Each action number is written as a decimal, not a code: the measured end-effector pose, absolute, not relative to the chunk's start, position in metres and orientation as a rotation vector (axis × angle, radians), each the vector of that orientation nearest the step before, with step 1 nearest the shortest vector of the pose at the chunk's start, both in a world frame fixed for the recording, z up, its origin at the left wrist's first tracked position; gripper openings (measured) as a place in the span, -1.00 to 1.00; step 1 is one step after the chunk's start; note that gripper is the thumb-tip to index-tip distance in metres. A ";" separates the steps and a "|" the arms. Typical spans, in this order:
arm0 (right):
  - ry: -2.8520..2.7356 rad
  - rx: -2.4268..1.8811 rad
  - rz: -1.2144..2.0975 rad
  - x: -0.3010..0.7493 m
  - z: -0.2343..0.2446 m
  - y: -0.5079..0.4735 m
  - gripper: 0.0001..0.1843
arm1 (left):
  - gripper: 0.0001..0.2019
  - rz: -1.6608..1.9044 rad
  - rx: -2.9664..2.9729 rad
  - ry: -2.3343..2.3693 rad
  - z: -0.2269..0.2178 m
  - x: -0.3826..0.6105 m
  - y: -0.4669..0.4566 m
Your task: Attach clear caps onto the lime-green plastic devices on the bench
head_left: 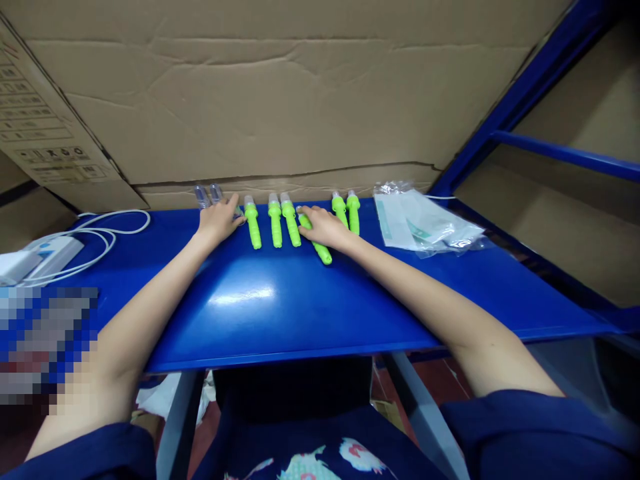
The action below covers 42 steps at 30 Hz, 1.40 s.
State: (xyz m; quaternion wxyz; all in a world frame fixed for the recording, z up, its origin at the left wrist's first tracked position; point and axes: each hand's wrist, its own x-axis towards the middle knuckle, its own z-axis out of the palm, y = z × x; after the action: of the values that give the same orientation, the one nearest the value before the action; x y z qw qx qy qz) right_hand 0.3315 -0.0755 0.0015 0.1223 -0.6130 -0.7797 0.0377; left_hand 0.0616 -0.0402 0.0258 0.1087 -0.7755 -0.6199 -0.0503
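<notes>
Brown cardboard (320,100) stands behind a blue bench (240,320), with a blue metal frame (565,153) on the right. At far left, a cardboard panel (47,127) carries rows of dark printing and a line of small handling symbols; the lettering is too small to read. Green print also shows on the clear plastic bag (425,220) at the bench's right, but its words cannot be made out.

Both arms reach forward over the bench from dark blue short sleeves (530,433), converging near the back edge. The left hand (219,219) lies palm down, fingers stretched forward and thumb pointing right, beside two clear caps (215,193); whether it grips anything cannot be told. The right hand (325,227) bends inward, palm down, its fingers and thumb closed round the upper part of a slanted green tube (321,253), whose lower end sticks out toward the body.

Between the hands lie three green tubes (275,223) with clear tops, two of them close together. Two more tubes (353,215) lie just beyond the right wrist. A white cord (143,212) loops around a white box (55,253) at left.
</notes>
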 end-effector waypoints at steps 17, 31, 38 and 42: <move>-2.246 -1.750 0.135 0.328 -0.003 -0.073 -0.41 | -0.44 -0.332 -2.315 -1.806 0.013 0.067 -0.038; -2.230 -1.749 0.120 0.328 -0.003 -0.074 -0.45 | -0.43 -0.420 -2.289 -1.891 0.009 0.059 -0.032; -2.229 -1.747 0.122 0.328 -0.005 -0.071 -0.44 | -0.38 -0.423 -2.338 -1.853 0.011 0.070 -0.020; -2.205 -1.748 0.136 0.330 -0.005 -0.067 -0.46 | -0.36 -0.392 -2.343 -1.862 0.013 0.075 -0.016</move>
State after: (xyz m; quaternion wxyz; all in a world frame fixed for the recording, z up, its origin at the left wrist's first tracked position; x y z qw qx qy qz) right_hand 0.3299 -0.0666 -0.0051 0.1614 -0.6123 -0.7725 0.0476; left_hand 0.0745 -0.0165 0.0131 0.0618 -0.7748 -0.6157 -0.1297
